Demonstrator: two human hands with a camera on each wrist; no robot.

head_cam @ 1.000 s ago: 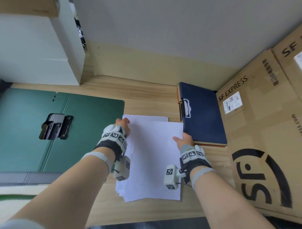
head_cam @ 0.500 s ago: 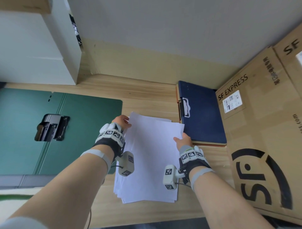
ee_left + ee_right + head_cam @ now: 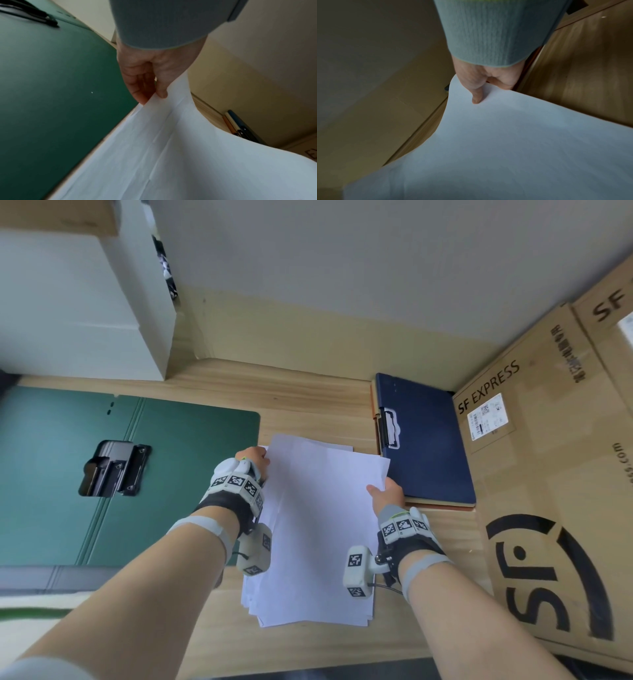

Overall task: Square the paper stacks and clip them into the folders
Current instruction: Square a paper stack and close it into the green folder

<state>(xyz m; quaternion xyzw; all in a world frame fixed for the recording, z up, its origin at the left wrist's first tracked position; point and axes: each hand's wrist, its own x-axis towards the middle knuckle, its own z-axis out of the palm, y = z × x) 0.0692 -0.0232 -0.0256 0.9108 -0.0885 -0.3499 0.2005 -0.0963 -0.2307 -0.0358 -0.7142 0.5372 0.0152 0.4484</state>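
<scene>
A loose stack of white paper [image 3: 318,529] lies on the wooden desk between my hands, its sheets fanned unevenly. My left hand [image 3: 251,458] pinches its far left corner, thumb on top [image 3: 161,86] and fingers beneath, and the paper [image 3: 171,148] curves up there. My right hand [image 3: 385,494] pinches the far right edge, thumb [image 3: 476,94] on the paper [image 3: 505,142]. An open green folder [image 3: 137,474] with a metal clip [image 3: 113,469] lies to the left. A closed blue clipboard folder [image 3: 428,446] lies to the right.
Large SF EXPRESS cardboard boxes [image 3: 548,474] stand along the right side. A white box [image 3: 75,302] sits at the back left against the wall. Bare wooden desk [image 3: 308,402] shows behind the paper and along the front edge.
The far end of the stack has lifted off the desk and tilted, and both hands have closed on its far corners; the left hand has moved slightly left.
</scene>
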